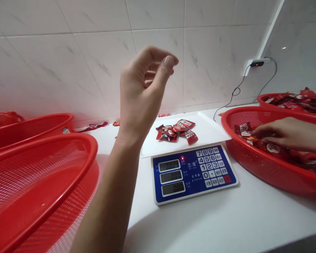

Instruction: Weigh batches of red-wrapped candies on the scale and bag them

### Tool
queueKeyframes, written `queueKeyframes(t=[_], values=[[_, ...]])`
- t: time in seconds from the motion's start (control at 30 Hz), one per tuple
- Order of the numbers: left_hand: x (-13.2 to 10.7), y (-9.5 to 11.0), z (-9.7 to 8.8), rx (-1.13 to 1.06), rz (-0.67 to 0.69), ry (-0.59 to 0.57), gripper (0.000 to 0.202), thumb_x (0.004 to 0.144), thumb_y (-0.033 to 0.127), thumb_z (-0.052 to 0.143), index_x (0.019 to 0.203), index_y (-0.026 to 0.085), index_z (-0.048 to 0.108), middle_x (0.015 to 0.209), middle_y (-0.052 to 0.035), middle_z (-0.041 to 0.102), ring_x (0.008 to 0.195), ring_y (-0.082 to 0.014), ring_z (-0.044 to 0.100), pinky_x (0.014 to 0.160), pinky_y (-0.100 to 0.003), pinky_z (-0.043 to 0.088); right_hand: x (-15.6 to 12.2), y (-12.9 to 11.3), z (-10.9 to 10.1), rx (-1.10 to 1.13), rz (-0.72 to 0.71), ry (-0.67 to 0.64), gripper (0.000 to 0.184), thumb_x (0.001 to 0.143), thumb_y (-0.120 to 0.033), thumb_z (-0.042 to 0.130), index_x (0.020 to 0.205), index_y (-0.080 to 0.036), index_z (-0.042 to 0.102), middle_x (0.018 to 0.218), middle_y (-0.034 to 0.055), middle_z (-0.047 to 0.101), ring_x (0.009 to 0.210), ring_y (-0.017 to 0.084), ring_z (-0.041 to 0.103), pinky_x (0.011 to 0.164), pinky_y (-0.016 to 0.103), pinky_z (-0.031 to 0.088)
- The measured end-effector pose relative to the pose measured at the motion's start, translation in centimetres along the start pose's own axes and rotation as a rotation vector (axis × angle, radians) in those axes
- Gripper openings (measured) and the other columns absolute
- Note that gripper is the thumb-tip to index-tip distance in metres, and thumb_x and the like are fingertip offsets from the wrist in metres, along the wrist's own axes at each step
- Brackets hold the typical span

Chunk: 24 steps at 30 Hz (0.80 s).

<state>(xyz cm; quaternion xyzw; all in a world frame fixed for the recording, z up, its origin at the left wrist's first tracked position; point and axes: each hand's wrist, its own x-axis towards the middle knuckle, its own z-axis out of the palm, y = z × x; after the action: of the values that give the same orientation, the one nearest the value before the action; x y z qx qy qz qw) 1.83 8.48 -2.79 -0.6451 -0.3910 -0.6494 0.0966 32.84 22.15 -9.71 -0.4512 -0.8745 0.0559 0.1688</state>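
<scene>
In the head view, the blue panel of a digital price scale (192, 174) carries two printed Chinese characters, 志准, beside a white keypad (210, 167) with the digits 0 to 9. Of its three LCD windows (172, 175), the top reading is too blurred to make out and the lower two show zeros; a small red light glows above them.

Red wrapped candy packets (175, 130) lie in a loose heap on a white tray (208, 135) at the back of the scale, their lettering too small to read. The left hand (143, 88) is raised just left of that heap, not touching it, with thumb and fingertips pinched together and nothing showing between them.

From the right edge, a hand (287, 133) of unseen owner reaches into a red mesh basket (252, 165), its fingers curled down onto more packets (274, 149); whether they clamp one, I cannot tell. Further red mesh baskets (42, 151) sit at left on the white counter (200, 218).
</scene>
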Motion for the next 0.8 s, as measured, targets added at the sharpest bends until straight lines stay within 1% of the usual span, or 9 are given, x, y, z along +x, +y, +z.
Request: queueKeyframes(t=[0.07,0.13,0.2,0.33,0.4,0.53,0.6,0.67,0.8], values=[[0.1,0.0,-0.1,0.011,0.002,0.005,0.017,0.093,0.009,0.060,0.082,0.019,0.068,0.081,0.0082,0.071,0.083,-0.0091,0.071,0.077,-0.023,0.053,0.3,-0.4,-1.2,-0.052,0.050,-0.069,0.025,0.061,-0.038,0.050,0.069,-0.031,0.073,0.089,0.0099,0.078,0.080,0.031,0.073,0.076,0.047,0.055],[0.1,0.0,-0.2,0.019,0.012,0.005,0.017,0.094,0.010,0.060,0.082,0.020,0.068,0.082,0.0084,0.071,0.084,-0.0095,0.071,0.078,-0.024,0.053,0.3,-1.1,-2.3,-0.123,0.110,0.027,0.024,0.063,-0.034,0.051,0.072,-0.029,0.072,0.094,0.0112,0.078,0.086,0.032,0.072,0.082,0.049,0.053],[0.1,-0.2,-0.3,0.023,0.027,0.003,0.017,0.094,0.011,0.060,0.082,0.020,0.068,0.083,0.0087,0.071,0.084,-0.0094,0.071,0.078,-0.024,0.054,0.2,-2.2,-3.2,-0.130,0.132,0.111,0.025,0.065,-0.031,0.052,0.078,-0.027,0.073,0.095,0.0110,0.078,0.086,0.031,0.071,0.082,0.048,0.052],[0.2,-0.5,-0.3,0.012,0.052,-0.008,0.017,0.094,0.011,0.060,0.082,0.021,0.068,0.084,0.0093,0.071,0.084,-0.0090,0.071,0.078,-0.024,0.054,0.8,-5.9,-3.9,0.057,0.056,0.227,0.024,0.074,-0.031,0.056,0.088,-0.025,0.075,0.092,0.0086,0.077,0.087,0.027,0.071,0.083,0.044,0.053],[0.2,-0.7,-0.3,-0.004,0.052,-0.007,0.017,0.094,0.012,0.061,0.083,0.020,0.068,0.084,0.0084,0.072,0.084,-0.0093,0.071,0.077,-0.023,0.053,2.0,-7.9,-3.5,0.187,-0.008,0.230,0.024,0.077,-0.033,0.059,0.092,-0.022,0.075,0.094,0.0091,0.077,0.090,0.026,0.071,0.087,0.042,0.055],[0.2,-0.7,-0.4,-0.001,0.049,-0.009,0.016,0.095,0.011,0.061,0.083,0.019,0.068,0.083,0.0066,0.072,0.083,-0.0096,0.070,0.077,-0.023,0.053,4.8,-9.9,-0.9,0.363,-0.134,0.105,0.033,0.083,-0.036,0.059,0.109,-0.021,0.073,0.109,0.0083,0.076,0.100,0.025,0.070,0.094,0.044,0.056],[0.2,-0.5,-0.5,0.007,0.034,0.014,0.017,0.094,0.010,0.061,0.082,0.019,0.068,0.082,0.0053,0.072,0.082,-0.0099,0.070,0.075,-0.023,0.052,5.4,-9.7,0.6,0.350,-0.186,0.126,0.038,0.085,-0.037,0.057,0.119,-0.024,0.070,0.124,0.0081,0.071,0.109,0.027,0.068,0.096,0.048,0.055],[0.2,-0.3,-0.6,-0.005,0.025,0.039,0.018,0.094,0.007,0.061,0.081,0.017,0.068,0.083,0.0035,0.073,0.081,-0.0110,0.070,0.074,-0.024,0.051,5.4,-8.9,1.8,0.309,-0.199,0.212,0.042,0.089,-0.039,0.053,0.126,-0.025,0.066,0.132,0.0092,0.066,0.116,0.029,0.064,0.099,0.052,0.053],[0.2,-0.3,-0.5,-0.046,0.028,0.038,0.017,0.093,0.007,0.062,0.082,0.017,0.069,0.085,0.0022,0.074,0.082,-0.0125,0.070,0.076,-0.026,0.051,4.8,-7.5,2.9,0.255,-0.165,0.303,0.042,0.093,-0.039,0.046,0.126,-0.024,0.066,0.131,0.0111,0.065,0.117,0.030,0.063,0.103,0.054,0.049]])
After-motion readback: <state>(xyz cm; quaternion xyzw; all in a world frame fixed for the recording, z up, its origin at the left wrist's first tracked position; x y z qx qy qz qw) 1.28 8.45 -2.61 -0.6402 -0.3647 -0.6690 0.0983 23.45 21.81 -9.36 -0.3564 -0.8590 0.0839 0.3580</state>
